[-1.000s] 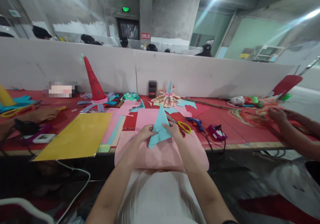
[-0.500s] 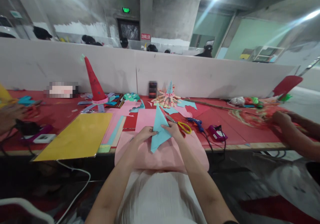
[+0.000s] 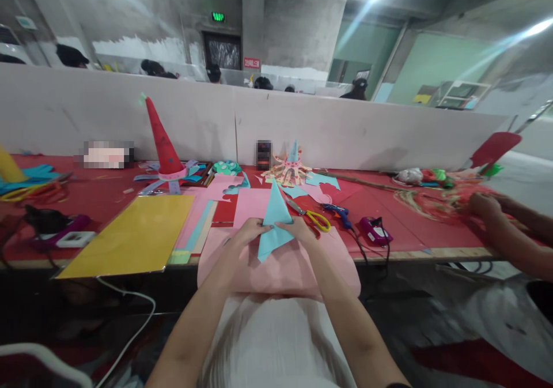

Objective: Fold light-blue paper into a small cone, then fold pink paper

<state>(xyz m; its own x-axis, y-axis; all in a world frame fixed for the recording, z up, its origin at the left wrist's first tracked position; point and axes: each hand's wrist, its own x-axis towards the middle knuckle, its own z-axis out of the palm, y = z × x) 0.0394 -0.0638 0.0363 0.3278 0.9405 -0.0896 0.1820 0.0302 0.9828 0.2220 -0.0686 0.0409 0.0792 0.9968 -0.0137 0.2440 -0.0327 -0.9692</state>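
A light-blue paper cone (image 3: 273, 215), its tip pointing up and its lower edge uneven, is held between my two hands above a large pink sheet (image 3: 319, 267). My left hand (image 3: 251, 232) grips its left side, thumb on the front. From the right, my right hand (image 3: 300, 229) pinches it the same way. Fingers behind the paper are hidden. Just right of the cone lie scissors (image 3: 317, 219) with yellow handles. Behind it, a small blue cone (image 3: 294, 151) stands on a ring of paper strips.
A tall red cone hat (image 3: 164, 140) stands at the left behind a yellow sheet (image 3: 133, 235). A blue glue gun (image 3: 341, 215) and a purple box (image 3: 375, 230) with a cord lie to the right. At far right, another person's hands (image 3: 488, 206) work at red and straw-coloured strands.
The cone's wide end has drawn in and turned slightly, looking narrower, with my right hand closer to my left. At far left, another person's hand has gone from view.
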